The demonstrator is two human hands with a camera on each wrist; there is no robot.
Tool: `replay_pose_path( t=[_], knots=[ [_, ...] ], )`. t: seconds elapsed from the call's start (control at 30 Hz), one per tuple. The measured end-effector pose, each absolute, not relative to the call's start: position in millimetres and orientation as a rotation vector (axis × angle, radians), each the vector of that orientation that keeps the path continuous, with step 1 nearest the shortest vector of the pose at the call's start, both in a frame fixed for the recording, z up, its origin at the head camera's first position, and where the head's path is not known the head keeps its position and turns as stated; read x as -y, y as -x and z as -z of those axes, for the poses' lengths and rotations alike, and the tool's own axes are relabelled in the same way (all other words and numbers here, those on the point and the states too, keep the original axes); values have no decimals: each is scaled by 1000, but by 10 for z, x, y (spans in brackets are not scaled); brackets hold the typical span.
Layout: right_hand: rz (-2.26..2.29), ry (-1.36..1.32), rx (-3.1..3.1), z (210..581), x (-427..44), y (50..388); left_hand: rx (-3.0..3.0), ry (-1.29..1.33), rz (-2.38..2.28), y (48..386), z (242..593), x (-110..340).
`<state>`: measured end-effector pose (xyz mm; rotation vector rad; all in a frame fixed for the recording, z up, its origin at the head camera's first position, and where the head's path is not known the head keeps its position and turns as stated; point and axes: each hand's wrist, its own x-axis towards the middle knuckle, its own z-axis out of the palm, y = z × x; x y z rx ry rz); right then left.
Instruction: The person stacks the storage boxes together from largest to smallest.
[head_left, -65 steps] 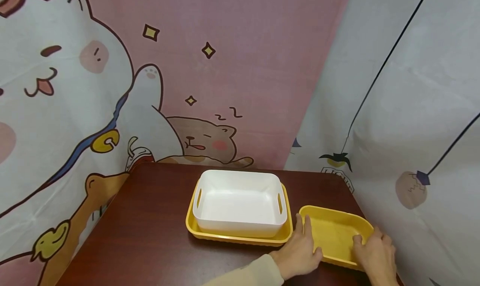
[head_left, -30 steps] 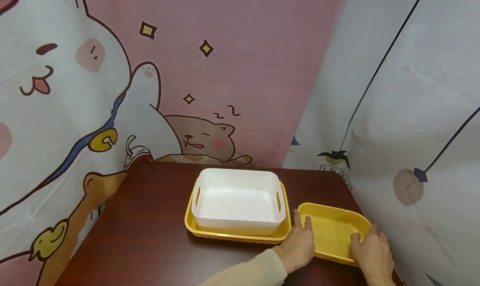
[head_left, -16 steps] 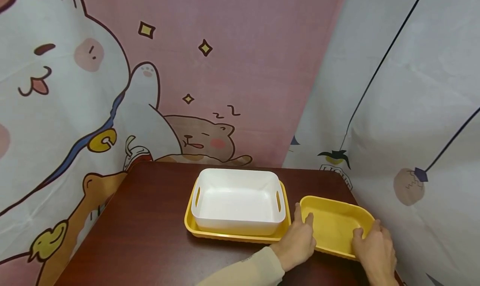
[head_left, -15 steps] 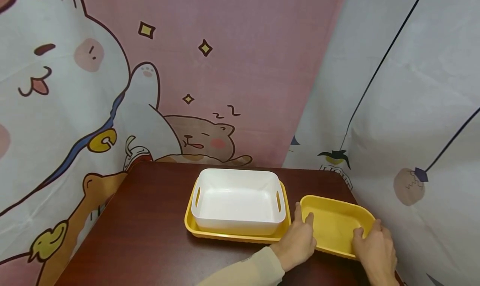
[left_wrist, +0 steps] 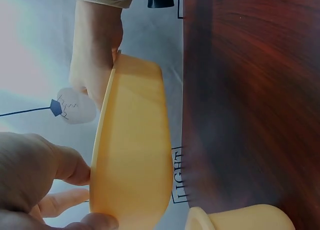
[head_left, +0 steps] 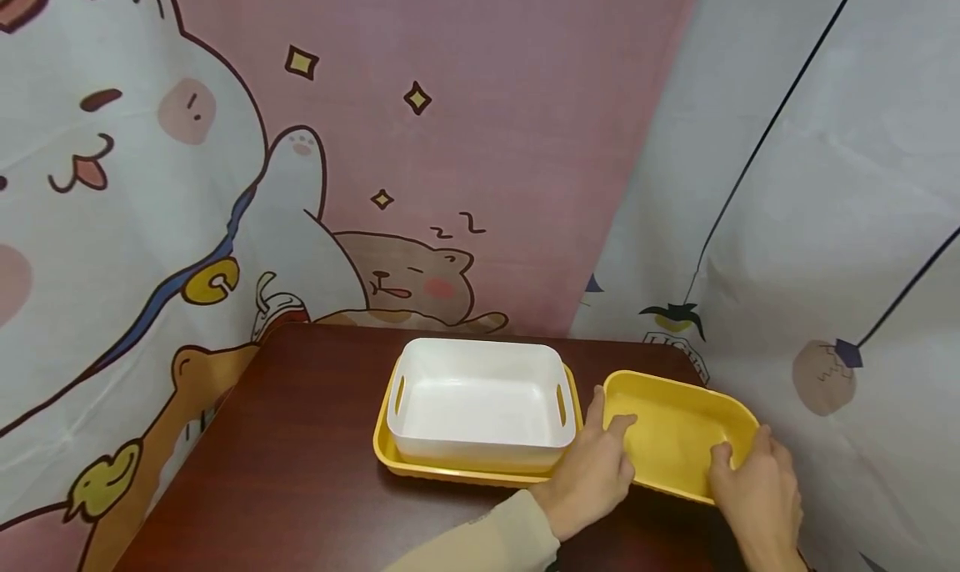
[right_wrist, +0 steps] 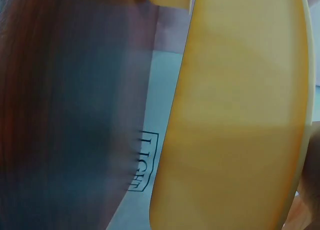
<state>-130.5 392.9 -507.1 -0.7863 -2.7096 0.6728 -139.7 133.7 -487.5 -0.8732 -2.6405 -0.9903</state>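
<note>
A shallow yellow tray point(head_left: 670, 430) hangs between both hands at the right side of the table. My left hand point(head_left: 588, 479) grips its left end, thumb and fingertips on the rim. My right hand point(head_left: 759, 499) holds the right end, with the thumb over the inside of the rim. In the left wrist view, a gap separates the tray point(left_wrist: 132, 140) from the tabletop. Nothing shows inside it. Left of the hands stands a white basket point(head_left: 480, 405) with slot handles, set in a larger yellow tray point(head_left: 465, 475) on the table.
The dark wooden table point(head_left: 300, 472) extends to the left and behind the basket. A patterned cloth point(head_left: 832, 222) hangs close along the table's right side, next to my right hand. Another cloth point(head_left: 487, 138) covers the wall at the back.
Both hands have raised the yellow tray off the table and moved it slightly away from me. The white basket and the larger tray have stayed in place.
</note>
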Motion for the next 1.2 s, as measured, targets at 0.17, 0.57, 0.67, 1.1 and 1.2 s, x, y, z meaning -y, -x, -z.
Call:
replay_pose_path(
  t=[0.17,0.57,0.67,1.1,1.2],
  knots=[
    [-693,790,2704,4997,-3855,1322,2616,865,1133,1373,4825,-1257],
    [-685,647,2619,4867,-3621,1382,2579,815,1201,1427,4730,-1023],
    [-674,590,2583,4836,-3556,1393,2556,814,1218,1449,4714,-959],
    [-660,548,2517,4698,-3349,1433,2491,775,1289,1486,4554,-789],
    [-663,499,2498,4680,-3276,1426,2480,753,1277,1516,4544,-724]
  ],
)
